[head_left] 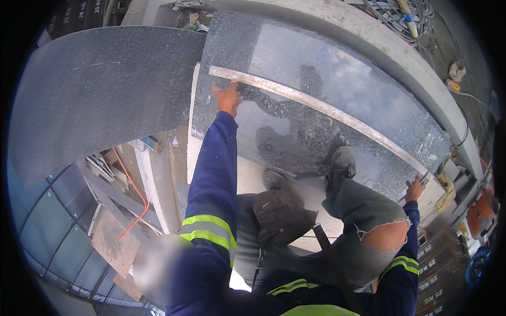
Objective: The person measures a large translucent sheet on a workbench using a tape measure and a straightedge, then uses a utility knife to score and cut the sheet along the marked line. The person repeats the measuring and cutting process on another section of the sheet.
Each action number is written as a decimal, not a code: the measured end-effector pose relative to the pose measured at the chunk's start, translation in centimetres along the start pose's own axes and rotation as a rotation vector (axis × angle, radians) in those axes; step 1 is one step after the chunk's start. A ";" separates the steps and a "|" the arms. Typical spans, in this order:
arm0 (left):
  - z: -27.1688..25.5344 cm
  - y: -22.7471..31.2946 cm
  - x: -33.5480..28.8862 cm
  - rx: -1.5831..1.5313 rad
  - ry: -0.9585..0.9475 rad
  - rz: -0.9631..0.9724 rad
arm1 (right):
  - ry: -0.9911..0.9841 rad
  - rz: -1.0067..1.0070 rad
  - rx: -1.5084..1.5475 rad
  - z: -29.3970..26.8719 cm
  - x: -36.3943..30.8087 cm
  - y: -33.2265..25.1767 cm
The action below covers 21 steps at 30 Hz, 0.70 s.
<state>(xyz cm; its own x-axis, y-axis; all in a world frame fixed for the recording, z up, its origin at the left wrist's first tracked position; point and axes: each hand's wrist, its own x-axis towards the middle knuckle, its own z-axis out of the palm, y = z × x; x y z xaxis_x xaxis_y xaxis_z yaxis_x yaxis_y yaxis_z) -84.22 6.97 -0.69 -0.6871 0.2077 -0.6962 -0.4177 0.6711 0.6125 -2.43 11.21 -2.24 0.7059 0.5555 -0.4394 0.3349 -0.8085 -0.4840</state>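
A long, pale metal straightedge [316,105] lies slantwise across a dark grey, speckled slab [363,166] with a glossy, wet-looking surface. My left hand [227,97] is near the bar's left end, fingers apart, with fingertips against its lower edge. Close by the bar's right end, my right hand [415,188] is at the slab's edge with its fingers curled. A thin dark thing shows beside those fingers, too small to name. One of my shoes [341,163] rests on the slab's near part.
Another large grey sheet [110,89] stands to the left. A pale concrete kerb [369,31] curves behind the slab, with coiled cables [392,18] beyond. An orange cable [138,192] hangs at lower left. Stacked dark boxes [445,271] and an orange tool [480,210] are at right.
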 end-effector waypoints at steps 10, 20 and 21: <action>0.9 1.6 10.9 0.213 -0.033 0.063 | -0.033 0.076 0.221 2.6 5.3 5.6; -3.4 0.4 17.3 0.196 -0.099 0.037 | 0.398 0.038 0.225 8.4 4.7 2.0; -2.7 0.1 17.1 0.197 -0.113 0.058 | 0.440 0.031 0.220 8.0 4.6 2.6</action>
<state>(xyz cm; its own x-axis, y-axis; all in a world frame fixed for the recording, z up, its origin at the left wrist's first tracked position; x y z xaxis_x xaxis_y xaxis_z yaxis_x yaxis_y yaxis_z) -97.62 8.71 -11.50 -0.6312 0.3213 -0.7060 -0.2473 0.7793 0.5758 -3.29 13.19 -11.59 0.9260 0.3587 -0.1175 0.2035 -0.7366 -0.6450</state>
